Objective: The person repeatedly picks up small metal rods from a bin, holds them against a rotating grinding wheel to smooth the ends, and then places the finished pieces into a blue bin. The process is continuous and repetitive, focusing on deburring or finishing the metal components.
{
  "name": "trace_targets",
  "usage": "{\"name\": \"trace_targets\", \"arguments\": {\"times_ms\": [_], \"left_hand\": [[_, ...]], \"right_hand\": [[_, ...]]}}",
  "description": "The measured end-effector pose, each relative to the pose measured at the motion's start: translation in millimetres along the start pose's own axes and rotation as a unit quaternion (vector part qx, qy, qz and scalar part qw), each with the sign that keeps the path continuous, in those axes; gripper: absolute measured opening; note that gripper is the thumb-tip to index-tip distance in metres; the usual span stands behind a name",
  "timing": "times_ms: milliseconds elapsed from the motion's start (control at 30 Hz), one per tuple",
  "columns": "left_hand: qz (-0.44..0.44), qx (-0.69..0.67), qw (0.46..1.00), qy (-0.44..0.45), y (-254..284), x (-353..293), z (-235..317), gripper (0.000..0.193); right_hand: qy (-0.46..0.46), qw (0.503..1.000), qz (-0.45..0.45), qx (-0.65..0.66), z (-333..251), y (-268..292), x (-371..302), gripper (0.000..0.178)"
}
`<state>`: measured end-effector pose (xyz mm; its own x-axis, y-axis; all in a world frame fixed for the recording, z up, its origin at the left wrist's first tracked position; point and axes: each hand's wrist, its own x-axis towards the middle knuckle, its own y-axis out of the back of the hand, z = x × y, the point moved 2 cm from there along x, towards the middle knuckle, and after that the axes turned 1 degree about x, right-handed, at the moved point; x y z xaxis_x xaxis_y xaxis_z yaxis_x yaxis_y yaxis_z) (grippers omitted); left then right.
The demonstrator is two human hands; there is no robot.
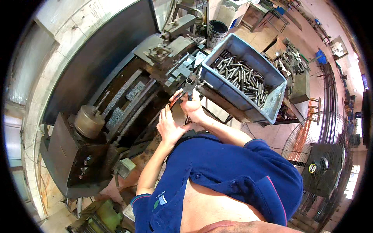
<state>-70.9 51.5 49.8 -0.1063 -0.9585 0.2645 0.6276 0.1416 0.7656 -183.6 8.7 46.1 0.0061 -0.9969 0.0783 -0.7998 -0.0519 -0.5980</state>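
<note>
My left hand [169,126] is closed, its fingertips on a slim black tool with orange marks [175,101]; its exact kind does not show. Close beside it, my right hand [194,110] is closed around a dark metal part [189,91]. A round, hollow end faces up at the top of that part. The tool and the part meet between the hands, and the fingers hide much of both. Both hands are in front of the lathe [143,89], left of a blue plastic crate [241,101] holding many metal pins [243,79].
The lathe's round chuck [89,121] is at the left, with metal chips in its bed. Small metal blocks [180,70] lie near the crate. A black bucket [217,33] stands behind. A large caged fan [316,167] is at the right, and a green machine [99,217] at the lower left.
</note>
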Motion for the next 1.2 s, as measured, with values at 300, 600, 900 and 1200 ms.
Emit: {"name": "trace_targets", "arguments": {"times_ms": [300, 600, 900, 1200], "left_hand": [[-0.066, -0.205, 0.973, 0.086, -25.1, -29.2, 19.1, 0.043], [-0.024, -0.091, 0.968, 0.232, -3.6, -107.4, -40.5, 0.04], [0.099, -0.09, 0.891, 0.433, 71.6, -260.5, -121.8, 0.037], [0.119, 0.198, 0.617, 0.752, 141.7, -511.6, -261.7, 0.021]], "right_hand": [[-0.2, 0.969, 0.105, -0.099, -74.5, 102.6, -25.4, 0.025], [-0.169, 0.964, -0.053, 0.196, -111.3, 203.5, 14.2, 0.084], [-0.362, 0.906, -0.141, 0.17, -23.0, 65.5, -54.2, 0.075], [-0.419, 0.889, -0.177, 0.05, 22.6, -26.7, -76.3, 0.074]]}}
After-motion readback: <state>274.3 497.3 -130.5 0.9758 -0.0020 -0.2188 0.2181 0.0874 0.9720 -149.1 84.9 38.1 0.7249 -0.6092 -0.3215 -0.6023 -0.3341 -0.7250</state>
